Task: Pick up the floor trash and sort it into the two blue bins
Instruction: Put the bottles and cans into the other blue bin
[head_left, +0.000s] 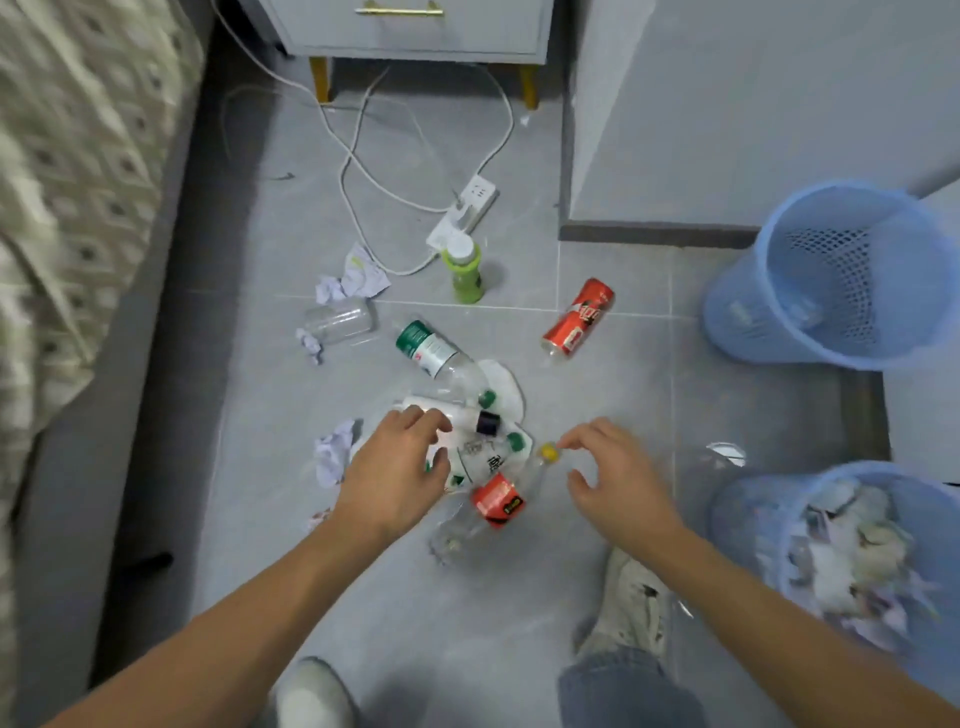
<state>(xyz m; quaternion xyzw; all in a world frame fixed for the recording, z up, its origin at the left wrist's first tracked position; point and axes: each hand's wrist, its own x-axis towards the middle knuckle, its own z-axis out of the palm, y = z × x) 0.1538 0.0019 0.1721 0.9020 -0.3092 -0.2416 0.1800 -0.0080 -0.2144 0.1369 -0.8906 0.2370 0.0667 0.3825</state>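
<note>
A pile of bottles lies on the grey floor: a green-labelled clear bottle (434, 351), a white bottle with a dark cap (475, 418), and a red-labelled clear bottle (497, 500) with a yellow cap (549, 452). My left hand (397, 470) hovers over the pile, fingers spread and holding nothing. My right hand (615, 475) is spread too, its fingertips at the yellow cap. A red can (579, 318), an upright green bottle (464, 270), a clear cup (340, 320) and crumpled papers (353, 280) lie farther off. Two blue bins stand at right: the far bin (779, 312) and the near bin (753, 499) filled with paper.
A white power strip (470, 208) with looping cables lies behind the green bottle. A grey nightstand (415, 31) stands at the back, a bed with patterned cover (78, 182) at left, a grey wall (727, 104) at right. My shoes (631, 608) are at the bottom.
</note>
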